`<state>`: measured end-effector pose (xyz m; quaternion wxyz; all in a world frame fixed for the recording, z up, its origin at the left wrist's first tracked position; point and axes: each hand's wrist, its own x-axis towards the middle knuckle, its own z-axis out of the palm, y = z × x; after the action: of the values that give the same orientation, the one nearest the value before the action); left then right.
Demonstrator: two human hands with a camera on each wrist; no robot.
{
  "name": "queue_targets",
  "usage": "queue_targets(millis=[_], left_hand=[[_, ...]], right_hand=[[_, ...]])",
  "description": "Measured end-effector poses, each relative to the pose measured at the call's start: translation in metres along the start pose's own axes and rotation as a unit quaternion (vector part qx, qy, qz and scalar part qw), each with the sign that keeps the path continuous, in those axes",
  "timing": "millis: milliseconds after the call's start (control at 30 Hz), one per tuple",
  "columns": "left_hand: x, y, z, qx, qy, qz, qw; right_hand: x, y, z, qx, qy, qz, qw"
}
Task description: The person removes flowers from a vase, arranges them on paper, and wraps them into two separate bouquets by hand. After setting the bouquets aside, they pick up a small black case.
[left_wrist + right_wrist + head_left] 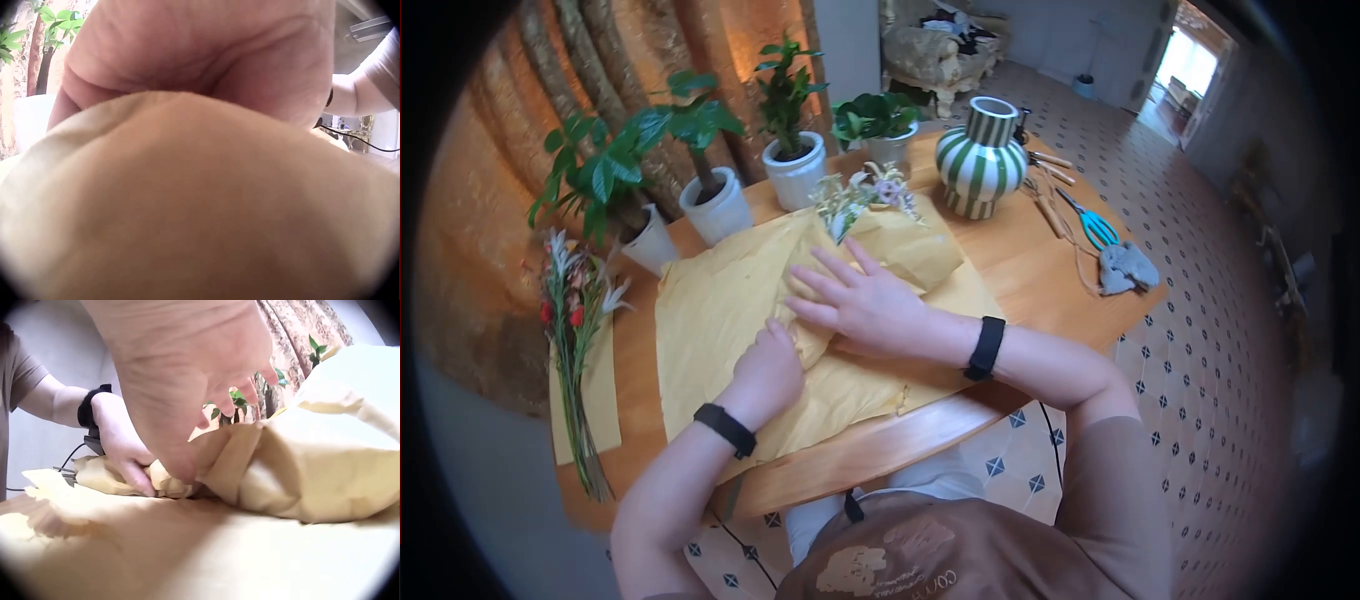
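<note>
A bouquet of pale lilac and white flowers (870, 200) pokes out of the far end of a yellow paper wrap (925, 258). My left hand (768, 372) grips the gathered paper around the lower part of the bouquet, and thin stem ends (66, 471) stick out past it in the right wrist view. With fingers spread, my right hand (868, 308) rests on the wrap just above the left. Its thumb (178, 459) presses at the folded paper. Under the bouquet lies a wide yellow paper sheet (715, 290). Paper fills most of the left wrist view, hiding the left fingertips.
Loose red and white flowers (575, 300) lie at the table's left. Several potted plants (718, 205) line the back. A green-striped vase (980, 160), teal-handled scissors (1098, 230), twine (1083, 262) and a grey crumpled item (1128, 268) are on the wooden table (1040, 300).
</note>
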<state>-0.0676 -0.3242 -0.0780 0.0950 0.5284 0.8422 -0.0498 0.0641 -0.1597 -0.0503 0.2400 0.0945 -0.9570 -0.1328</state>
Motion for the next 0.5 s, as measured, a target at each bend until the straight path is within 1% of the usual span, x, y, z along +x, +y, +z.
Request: queue_targets(millis=[67, 100, 167, 200, 267, 300, 367, 400, 433, 467, 500], left_hand=[[0.0, 0.001, 0.001, -0.003, 0.004, -0.009, 1.0], [0.0, 0.001, 0.001, -0.001, 0.006, 0.002, 1.0], [0.0, 0.001, 0.001, -0.022, 0.007, -0.009, 1.0], [-0.001, 0.003, -0.001, -0.019, 0.008, 0.0, 1.0], [-0.003, 0.007, -0.005, -0.016, -0.009, -0.027, 0.999], [-0.003, 0.008, -0.005, -0.016, -0.009, -0.02, 1.0], [-0.004, 0.007, -0.003, -0.011, -0.003, -0.023, 1.0], [-0.005, 0.009, -0.005, -0.01, -0.003, -0.008, 1.0], [-0.006, 0.01, -0.009, -0.008, -0.011, -0.013, 1.0], [-0.006, 0.011, -0.01, -0.005, -0.018, -0.019, 1.0], [-0.004, 0.011, -0.008, -0.003, -0.015, -0.005, 1.0]], right_hand=[[-0.009, 0.014, -0.011, 0.041, -0.044, 0.064, 0.996], [-0.013, 0.021, -0.011, 0.035, -0.046, 0.073, 0.996], [-0.022, 0.036, 0.001, 0.014, -0.077, 0.118, 0.99], [-0.025, 0.04, 0.007, 0.047, -0.099, 0.129, 0.986], [-0.029, 0.04, 0.014, 0.061, -0.106, 0.14, 0.983], [-0.031, 0.039, 0.017, 0.08, -0.114, 0.145, 0.98], [-0.037, 0.037, 0.024, 0.091, -0.112, 0.156, 0.977], [-0.038, 0.036, 0.026, 0.109, -0.106, 0.156, 0.976], [-0.04, 0.037, 0.027, 0.124, -0.099, 0.157, 0.975], [-0.04, 0.036, 0.017, 0.134, -0.118, 0.165, 0.97], [-0.038, 0.037, 0.014, 0.126, -0.119, 0.176, 0.969]])
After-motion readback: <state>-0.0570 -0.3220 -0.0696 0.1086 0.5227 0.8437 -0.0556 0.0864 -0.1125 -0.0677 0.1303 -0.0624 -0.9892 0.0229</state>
